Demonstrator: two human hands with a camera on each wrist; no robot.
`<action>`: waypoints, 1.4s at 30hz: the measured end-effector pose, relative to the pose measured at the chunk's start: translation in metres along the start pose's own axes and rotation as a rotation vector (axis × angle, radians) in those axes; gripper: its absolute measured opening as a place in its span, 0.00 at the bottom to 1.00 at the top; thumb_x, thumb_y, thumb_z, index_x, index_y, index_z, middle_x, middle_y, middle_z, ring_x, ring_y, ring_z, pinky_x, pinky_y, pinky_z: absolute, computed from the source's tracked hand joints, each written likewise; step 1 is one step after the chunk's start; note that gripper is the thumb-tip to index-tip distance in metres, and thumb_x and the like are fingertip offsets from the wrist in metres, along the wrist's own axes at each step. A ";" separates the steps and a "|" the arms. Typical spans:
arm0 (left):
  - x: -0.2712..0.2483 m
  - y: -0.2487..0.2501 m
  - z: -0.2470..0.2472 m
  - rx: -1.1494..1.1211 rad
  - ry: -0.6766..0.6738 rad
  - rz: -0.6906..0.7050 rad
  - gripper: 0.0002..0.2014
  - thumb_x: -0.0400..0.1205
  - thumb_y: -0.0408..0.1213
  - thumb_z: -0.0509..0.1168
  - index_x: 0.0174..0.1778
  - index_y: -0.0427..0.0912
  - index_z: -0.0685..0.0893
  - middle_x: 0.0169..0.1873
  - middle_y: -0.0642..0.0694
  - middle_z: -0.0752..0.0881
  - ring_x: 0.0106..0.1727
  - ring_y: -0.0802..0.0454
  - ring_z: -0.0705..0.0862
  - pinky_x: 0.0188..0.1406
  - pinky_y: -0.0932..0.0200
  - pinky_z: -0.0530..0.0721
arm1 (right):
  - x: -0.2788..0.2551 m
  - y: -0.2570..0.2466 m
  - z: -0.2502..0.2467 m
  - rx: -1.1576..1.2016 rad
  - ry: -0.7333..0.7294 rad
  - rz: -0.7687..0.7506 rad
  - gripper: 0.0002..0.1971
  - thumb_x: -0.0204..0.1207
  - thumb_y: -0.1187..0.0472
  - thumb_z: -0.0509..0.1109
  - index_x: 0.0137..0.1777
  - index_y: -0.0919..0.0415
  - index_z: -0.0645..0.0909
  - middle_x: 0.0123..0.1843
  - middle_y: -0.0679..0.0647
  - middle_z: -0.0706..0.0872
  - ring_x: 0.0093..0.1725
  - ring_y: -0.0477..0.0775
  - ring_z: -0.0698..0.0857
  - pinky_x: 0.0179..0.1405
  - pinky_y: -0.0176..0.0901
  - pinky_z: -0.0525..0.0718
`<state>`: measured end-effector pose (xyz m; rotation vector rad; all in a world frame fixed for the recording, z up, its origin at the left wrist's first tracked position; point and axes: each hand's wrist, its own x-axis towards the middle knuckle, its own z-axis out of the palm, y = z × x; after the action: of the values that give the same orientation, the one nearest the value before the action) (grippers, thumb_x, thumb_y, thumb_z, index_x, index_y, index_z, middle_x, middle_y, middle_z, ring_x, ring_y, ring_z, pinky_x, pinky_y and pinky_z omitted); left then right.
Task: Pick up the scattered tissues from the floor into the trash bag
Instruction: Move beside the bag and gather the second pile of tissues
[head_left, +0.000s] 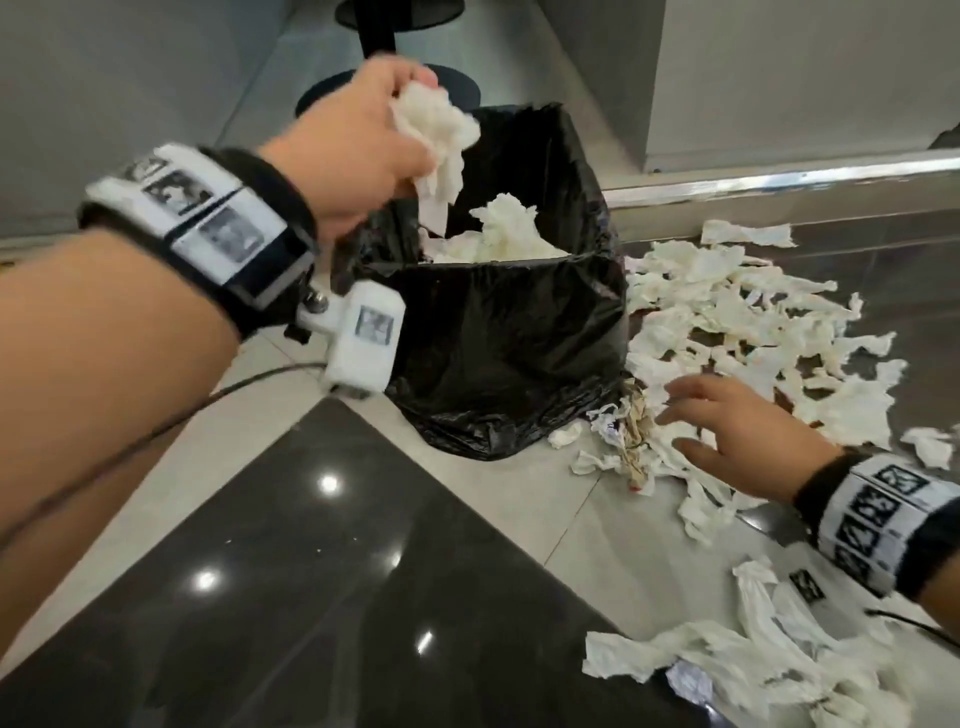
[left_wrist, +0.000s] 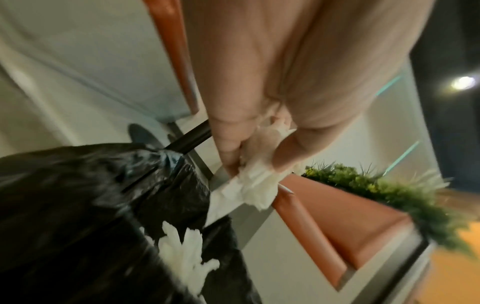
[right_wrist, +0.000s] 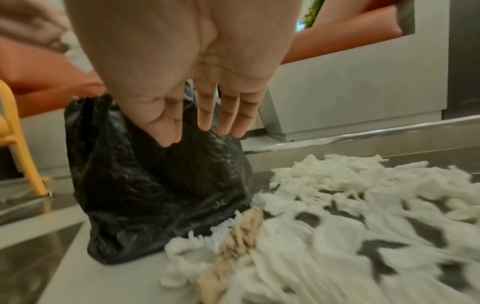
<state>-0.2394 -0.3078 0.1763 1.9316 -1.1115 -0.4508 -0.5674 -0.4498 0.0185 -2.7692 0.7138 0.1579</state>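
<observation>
Glossy tiled floor (head_left: 291, 597) holds our black trash bag (head_left: 498, 343). Our left hand (head_left: 363, 140) clamps a tissue wad (head_left: 436, 130) above its mouth; we should release over the centre. Our right hand (head_left: 737, 431), fingers spread, hovers over scattered tissues (head_left: 753, 322).

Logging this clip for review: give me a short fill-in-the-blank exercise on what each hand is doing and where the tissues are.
1. The left hand grips a wad of tissue above the open ____ trash bag.
2. The right hand holds nothing; its fingers are ____ over the scattered tissues on the floor.
3. Some tissues already lie ____ the trash bag.
4. Among the white tissues by the bag's base lies one crumpled ____ piece.

Missing words: black; spread; inside; beige
</observation>
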 end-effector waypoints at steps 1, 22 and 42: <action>0.012 0.006 0.006 0.102 0.041 0.026 0.27 0.79 0.31 0.64 0.72 0.53 0.66 0.55 0.47 0.81 0.50 0.52 0.84 0.41 0.69 0.84 | -0.004 0.007 0.004 -0.003 -0.026 0.007 0.14 0.72 0.60 0.73 0.59 0.50 0.84 0.69 0.55 0.78 0.67 0.58 0.79 0.67 0.49 0.77; -0.249 -0.061 0.357 0.801 -1.175 0.419 0.29 0.71 0.46 0.69 0.69 0.63 0.71 0.73 0.45 0.73 0.60 0.36 0.79 0.53 0.42 0.84 | -0.083 0.065 0.089 0.003 -0.603 0.006 0.19 0.79 0.57 0.60 0.69 0.43 0.77 0.68 0.50 0.75 0.64 0.54 0.80 0.63 0.45 0.77; -0.180 -0.087 0.315 0.654 -0.806 -0.038 0.11 0.82 0.40 0.58 0.53 0.40 0.80 0.54 0.40 0.80 0.54 0.40 0.81 0.51 0.52 0.77 | -0.059 0.062 0.093 0.297 -0.309 0.176 0.11 0.78 0.65 0.58 0.56 0.58 0.77 0.51 0.58 0.81 0.50 0.59 0.80 0.46 0.43 0.74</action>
<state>-0.4955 -0.2888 -0.0946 2.3998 -1.9126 -1.0450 -0.6524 -0.4475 -0.0750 -2.3300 0.8215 0.4639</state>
